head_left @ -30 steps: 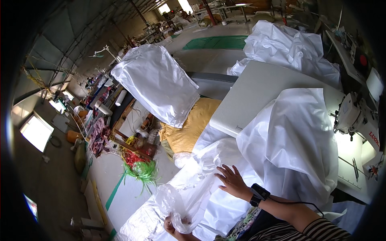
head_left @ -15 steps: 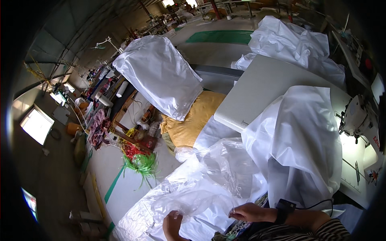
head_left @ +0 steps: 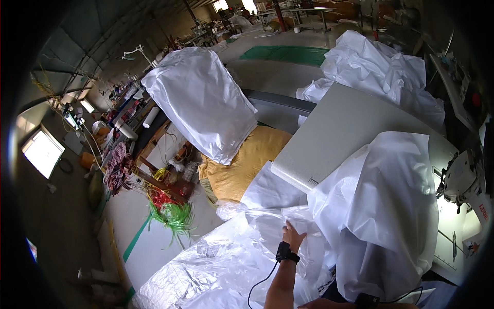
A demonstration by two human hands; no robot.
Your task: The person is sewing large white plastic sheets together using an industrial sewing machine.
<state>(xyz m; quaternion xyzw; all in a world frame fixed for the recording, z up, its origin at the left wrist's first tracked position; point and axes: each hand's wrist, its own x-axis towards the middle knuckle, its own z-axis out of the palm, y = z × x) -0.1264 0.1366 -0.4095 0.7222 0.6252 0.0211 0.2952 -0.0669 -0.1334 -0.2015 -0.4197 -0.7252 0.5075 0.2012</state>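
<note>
My left hand [head_left: 293, 238], with a black band at its wrist, reaches forward over a heap of clear plastic film [head_left: 231, 252]. Its thumb stands apart from the fingers, and the fingertips lie at crumpled film; nothing gripped shows. Only a strip of my right forearm and hand [head_left: 321, 304] shows at the lower edge, beside another black band, with the fingers hidden. Just right of my left hand, a large white plastic sheet [head_left: 383, 201] drapes over the edge of the grey worktable [head_left: 355, 121].
A sewing machine [head_left: 459, 177] with a lit lamp stands at the right. Beyond the film are a yellow stuffed sack [head_left: 247, 162] and a white bag [head_left: 200, 100] on it. More white sheeting [head_left: 375, 67] lies at the back right. Green and red strands [head_left: 172, 213] hang at the left.
My left hand has moved forward and right, away from the near film, onto its far part. My right hand has dropped back to the lower edge. The view has shifted slightly.
</note>
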